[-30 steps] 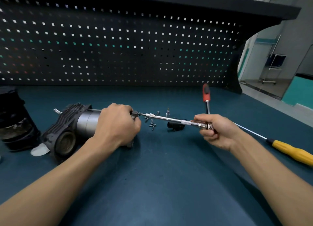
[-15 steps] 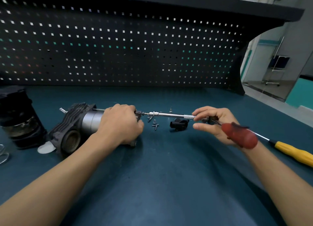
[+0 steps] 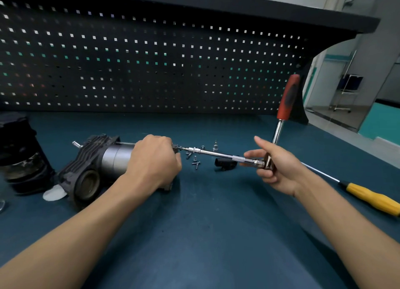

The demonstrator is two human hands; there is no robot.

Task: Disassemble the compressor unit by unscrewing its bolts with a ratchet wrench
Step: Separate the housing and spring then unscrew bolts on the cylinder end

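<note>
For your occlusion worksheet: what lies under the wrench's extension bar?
Loose screws and a black part lie on the bench below. The left hand covers the compressor's end.

My left hand (image 3: 153, 158) and right hand (image 3: 279, 167) are bare. Behind each grip, my left forearm (image 3: 86, 219) and right forearm (image 3: 337, 221) are bare too, uncovered as far back as I see.
</note>
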